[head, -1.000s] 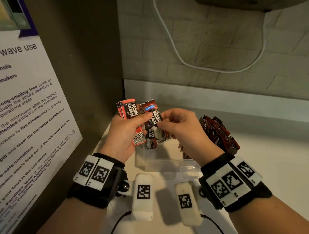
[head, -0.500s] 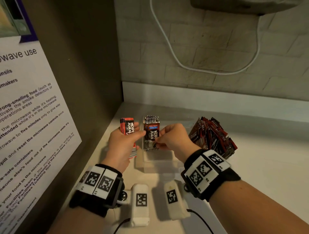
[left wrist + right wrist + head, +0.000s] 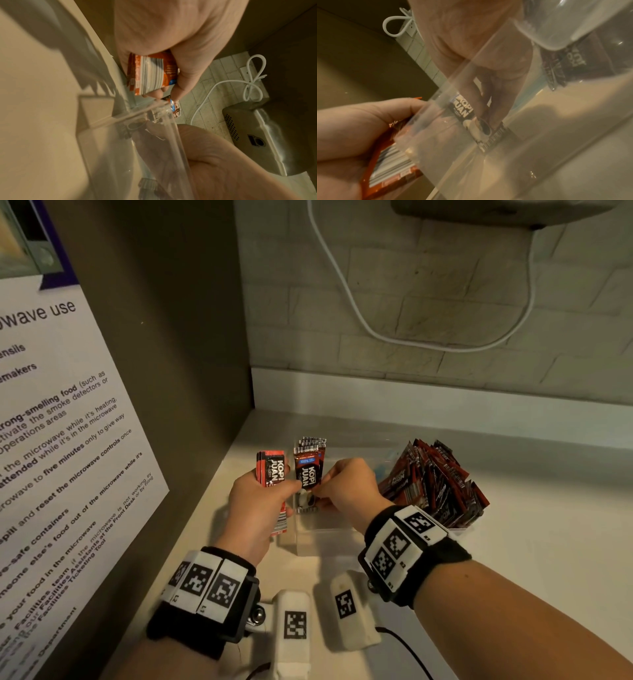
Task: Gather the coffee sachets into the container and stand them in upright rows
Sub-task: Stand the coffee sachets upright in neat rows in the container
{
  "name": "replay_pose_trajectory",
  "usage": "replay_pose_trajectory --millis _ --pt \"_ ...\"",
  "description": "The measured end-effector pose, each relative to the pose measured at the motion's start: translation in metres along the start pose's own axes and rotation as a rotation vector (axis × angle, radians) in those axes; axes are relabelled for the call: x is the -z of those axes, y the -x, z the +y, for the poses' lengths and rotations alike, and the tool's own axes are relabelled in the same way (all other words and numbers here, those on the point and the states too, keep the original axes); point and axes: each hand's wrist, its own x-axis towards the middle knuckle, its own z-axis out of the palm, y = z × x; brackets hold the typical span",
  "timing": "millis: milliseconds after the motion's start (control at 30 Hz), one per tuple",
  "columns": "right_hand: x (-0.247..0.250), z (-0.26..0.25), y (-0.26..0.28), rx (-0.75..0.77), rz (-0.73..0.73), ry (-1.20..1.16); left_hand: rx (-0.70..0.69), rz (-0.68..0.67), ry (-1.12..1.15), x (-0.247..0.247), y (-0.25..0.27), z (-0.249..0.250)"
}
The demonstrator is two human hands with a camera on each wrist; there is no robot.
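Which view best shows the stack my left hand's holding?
Head view: the red sachet stack shows its printed front, gripped by the left hand. Left wrist shows only its layered bottom edges; right wrist a corner.

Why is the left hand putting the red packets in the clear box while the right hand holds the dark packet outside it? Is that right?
Not quite, it's swapped. In the head view the left hand holds the red packets outside the clear box, while the right hand stands the dark packet inside it.
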Motion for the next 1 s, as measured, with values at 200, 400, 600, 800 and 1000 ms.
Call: replay_pose_trajectory --millis 200,400,600,800,1000 --pt "0.002 0.000 0.000 0.018 -0.008 0.037 0.003 -0.006 0.010 0.000 -0.001 0.001" --pt "0.004 0.002 -0.002 0.025 -0.004 0.054 0.017 0.014 0.039 0.002 0.000 0.006" --pt "0.017 -0.003 0.000 0.070 0.083 0.016 0.047 0.019 0.166 0.007 0.000 0.019" --pt "0.029 -0.029 0.030 0.289 -0.062 -0.326 -0.029 -0.068 0.327 0.005 0.009 0.035" --pt "0.029 -0.037 0.045 0.301 -0.327 -0.326 -0.068 -0.098 0.315 -0.008 0.014 0.039"
